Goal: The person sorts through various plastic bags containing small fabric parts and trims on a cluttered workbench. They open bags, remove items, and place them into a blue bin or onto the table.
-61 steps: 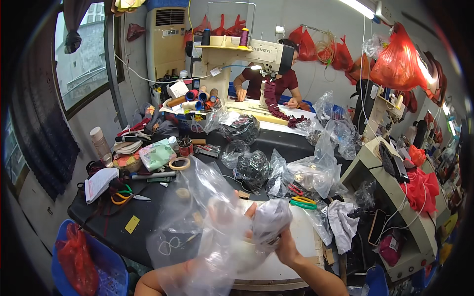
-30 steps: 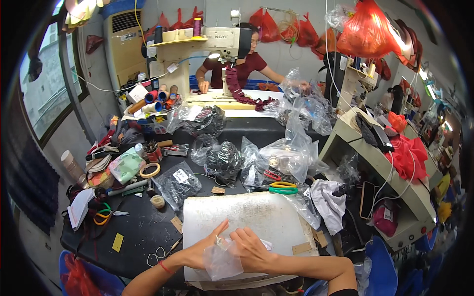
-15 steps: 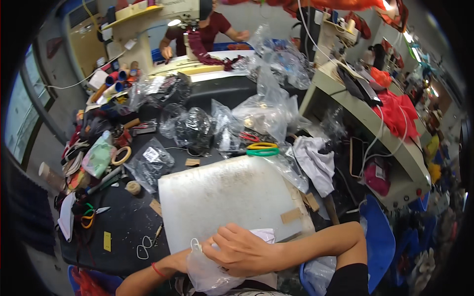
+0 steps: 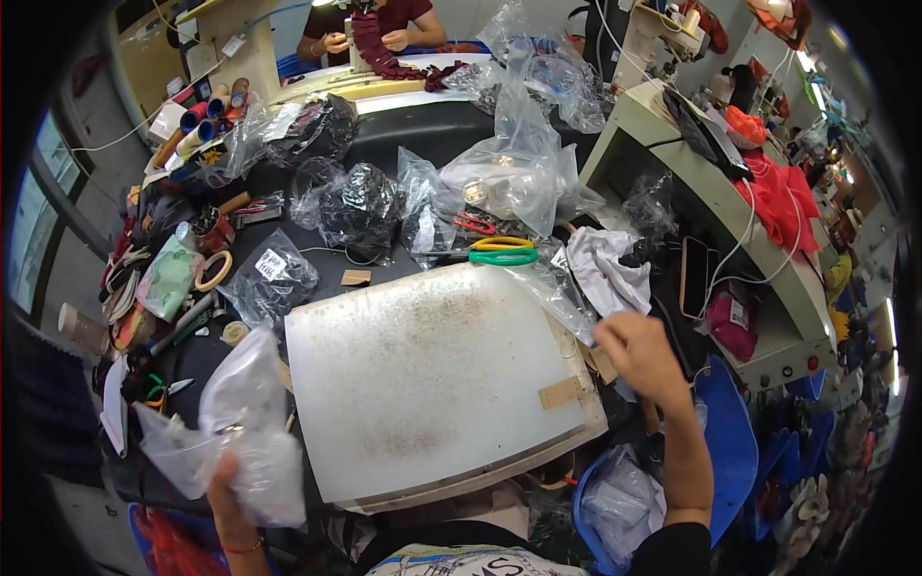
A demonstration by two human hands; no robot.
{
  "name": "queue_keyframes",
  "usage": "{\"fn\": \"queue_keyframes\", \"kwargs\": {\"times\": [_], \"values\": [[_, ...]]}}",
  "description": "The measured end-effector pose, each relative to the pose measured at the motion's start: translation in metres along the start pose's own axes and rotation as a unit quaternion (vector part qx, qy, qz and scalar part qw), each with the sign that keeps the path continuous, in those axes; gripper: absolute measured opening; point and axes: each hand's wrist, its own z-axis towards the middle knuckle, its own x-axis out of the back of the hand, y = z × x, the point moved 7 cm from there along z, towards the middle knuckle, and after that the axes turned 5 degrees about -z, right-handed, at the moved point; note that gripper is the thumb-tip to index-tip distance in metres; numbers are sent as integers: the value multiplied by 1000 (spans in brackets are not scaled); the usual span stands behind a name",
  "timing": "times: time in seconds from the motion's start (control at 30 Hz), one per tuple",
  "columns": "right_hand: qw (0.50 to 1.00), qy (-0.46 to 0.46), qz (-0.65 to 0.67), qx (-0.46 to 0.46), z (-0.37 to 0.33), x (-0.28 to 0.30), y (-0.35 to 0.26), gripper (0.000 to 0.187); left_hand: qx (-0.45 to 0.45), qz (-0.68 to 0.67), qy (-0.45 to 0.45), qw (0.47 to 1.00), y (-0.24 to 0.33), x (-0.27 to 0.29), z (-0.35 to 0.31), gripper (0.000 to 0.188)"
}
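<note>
At the lower left, my left hand [image 4: 228,490] grips a clear plastic bag [image 4: 252,413] with white material inside. The bag hangs over the left side of a pale work board [image 4: 432,374]. Beyond the board's right side, my right hand [image 4: 642,357] is raised with its fingers curled. It is just in front of a crumpled white cloth [image 4: 607,274] and near the end of a narrow clear bag [image 4: 562,309]. Anything inside its fingers is hidden. Scissors with yellow and green handles [image 4: 502,253] lie at the board's far edge.
Plastic-wrapped bundles [image 4: 360,211] crowd the table's far side. On the left are a tape roll [image 4: 213,272] and clutter. A phone [image 4: 693,278] and a slanted machine table [image 4: 759,331] stand right, above a blue bin [image 4: 615,509] with plastic. Across the table a person works at a sewing machine.
My hands were together over the bag at the board's near edge. Now they are apart: the left has carried the bag leftward, and the right has moved up and right.
</note>
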Motion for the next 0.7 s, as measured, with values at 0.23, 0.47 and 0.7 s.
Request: {"fn": "queue_keyframes", "kwargs": {"times": [0.23,0.47,0.7], "values": [[951,49,-269,145,-33,-76,27,17,9,-81,-69,994,4,-15,-1,48],[921,57,-314,225,-15,-91,22,10,151,-124,-126,973,-32,-62,-13,60],[839,26,530,-119,-32,-39,52,11,168,-147,-79,971,-35,-48,-13,48]]}}
